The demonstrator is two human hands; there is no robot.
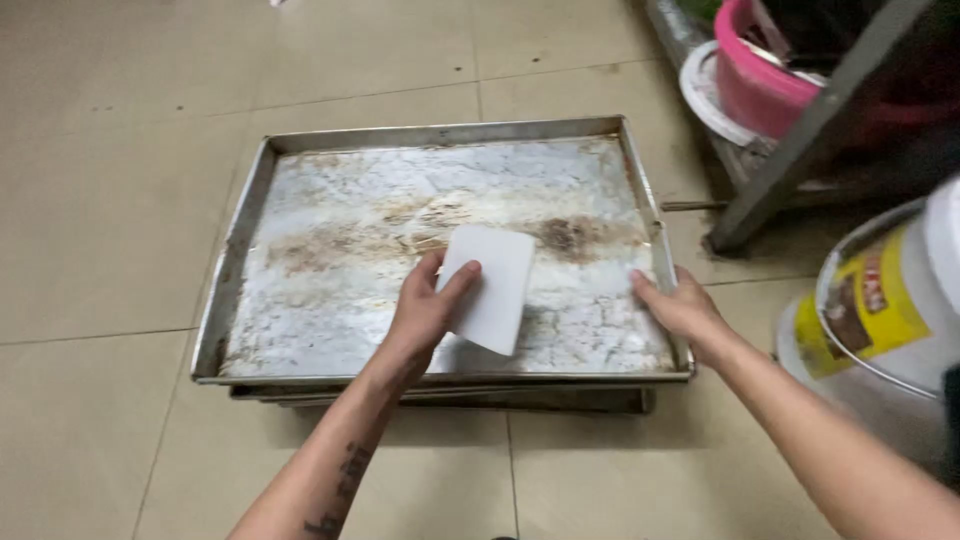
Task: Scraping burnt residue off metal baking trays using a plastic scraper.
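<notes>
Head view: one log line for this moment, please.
left hand: holds white scraper on crusted baking tray | right hand: grips tray's right rim | tray: on floor, stacked

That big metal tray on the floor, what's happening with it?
A person works over a crusted metal baking tray stacked on others on the tiled floor. The left hand presses a white plastic scraper against its surface, near brown burnt patches. The right hand grips the tray's right rim.
</notes>
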